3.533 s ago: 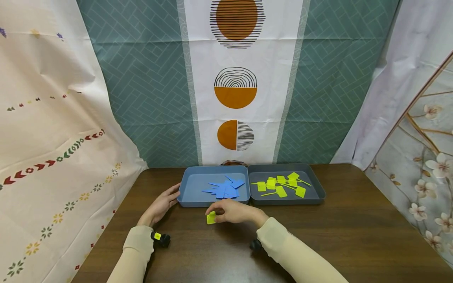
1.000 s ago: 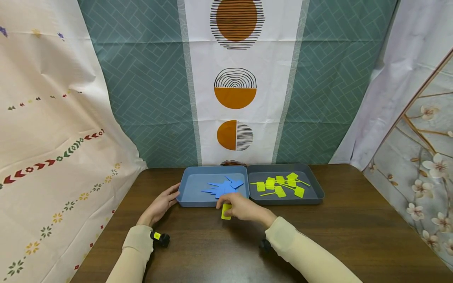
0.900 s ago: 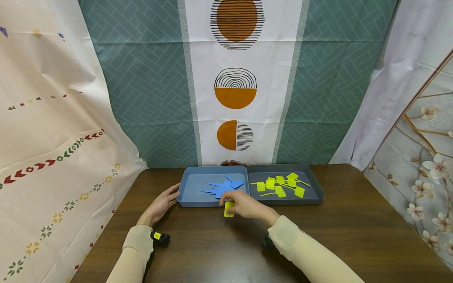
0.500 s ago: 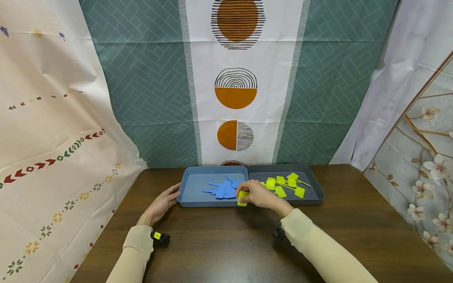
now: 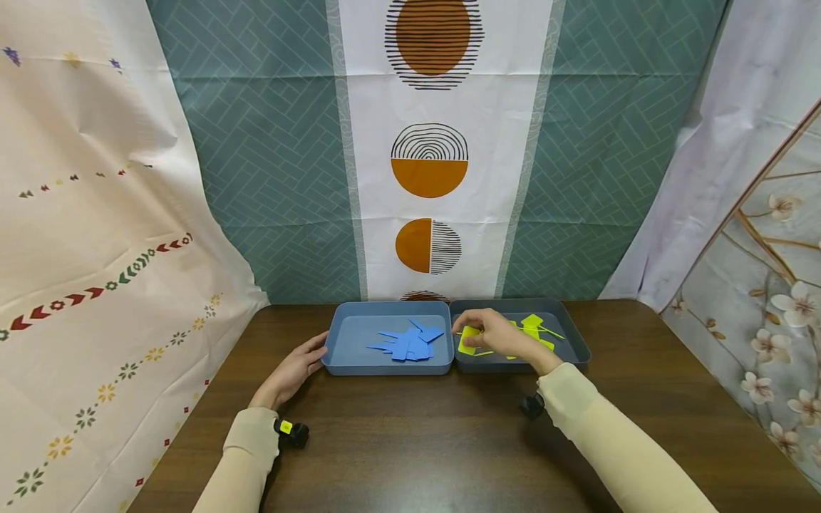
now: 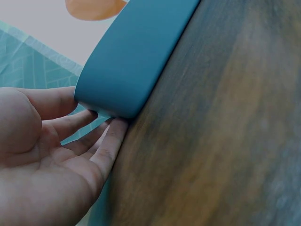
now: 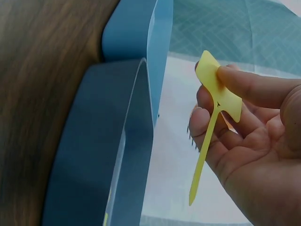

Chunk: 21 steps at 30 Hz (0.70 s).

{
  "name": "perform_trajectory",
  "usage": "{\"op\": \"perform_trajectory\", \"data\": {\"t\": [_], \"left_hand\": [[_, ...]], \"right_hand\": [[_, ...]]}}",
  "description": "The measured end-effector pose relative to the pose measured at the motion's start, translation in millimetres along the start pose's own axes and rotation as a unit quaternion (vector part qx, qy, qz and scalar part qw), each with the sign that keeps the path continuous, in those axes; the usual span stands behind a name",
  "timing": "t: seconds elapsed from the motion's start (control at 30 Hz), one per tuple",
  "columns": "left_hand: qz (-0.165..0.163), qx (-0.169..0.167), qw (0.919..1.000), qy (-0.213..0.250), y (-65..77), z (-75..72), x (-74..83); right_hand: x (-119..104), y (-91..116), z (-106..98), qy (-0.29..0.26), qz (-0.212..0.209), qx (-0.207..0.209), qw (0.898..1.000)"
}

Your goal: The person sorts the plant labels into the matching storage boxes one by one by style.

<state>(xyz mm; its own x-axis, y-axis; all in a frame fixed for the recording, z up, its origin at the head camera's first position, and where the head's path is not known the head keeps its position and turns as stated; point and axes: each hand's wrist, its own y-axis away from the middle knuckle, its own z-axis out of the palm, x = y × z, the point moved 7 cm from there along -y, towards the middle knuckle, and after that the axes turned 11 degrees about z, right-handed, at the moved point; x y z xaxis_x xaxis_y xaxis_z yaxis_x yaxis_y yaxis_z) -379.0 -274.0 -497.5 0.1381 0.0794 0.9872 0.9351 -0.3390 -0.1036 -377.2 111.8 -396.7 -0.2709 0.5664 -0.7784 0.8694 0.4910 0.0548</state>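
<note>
My right hand (image 5: 494,333) pinches a yellow plant tag (image 7: 215,87) by its flat head between thumb and fingers. In the right wrist view its thin pointed stem slants downward. The hand is over the left part of the dark grey tray (image 5: 573,356), where several yellow tags (image 5: 531,324) lie, partly hidden by the hand. My left hand (image 5: 291,370) touches the left end of the blue tray (image 5: 349,349) with fairly straight fingers, fingertips at the wall and bottom edge in the left wrist view. Several blue tags (image 5: 410,345) lie heaped in the blue tray.
The two trays stand side by side at the back of the brown wooden table (image 5: 410,442). A patterned cloth backdrop (image 5: 282,178) hangs right behind them. Black wrist cameras sit under both wrists, the left camera (image 5: 296,434) bearing a yellow mark.
My right hand has carried the yellow plant tag from in front of the blue tray rightward and back, over the dark grey tray. My left hand has stayed at the blue tray.
</note>
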Motion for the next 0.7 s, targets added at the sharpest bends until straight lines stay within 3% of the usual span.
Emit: {"op": "perform_trajectory", "data": {"t": [0.7], "left_hand": [[0.004,-0.008,0.9999,-0.01,-0.8,1.7,1.3]], "right_hand": [[17.0,-12.5,-57.8,0.043,0.04,0.06,0.996]]}}
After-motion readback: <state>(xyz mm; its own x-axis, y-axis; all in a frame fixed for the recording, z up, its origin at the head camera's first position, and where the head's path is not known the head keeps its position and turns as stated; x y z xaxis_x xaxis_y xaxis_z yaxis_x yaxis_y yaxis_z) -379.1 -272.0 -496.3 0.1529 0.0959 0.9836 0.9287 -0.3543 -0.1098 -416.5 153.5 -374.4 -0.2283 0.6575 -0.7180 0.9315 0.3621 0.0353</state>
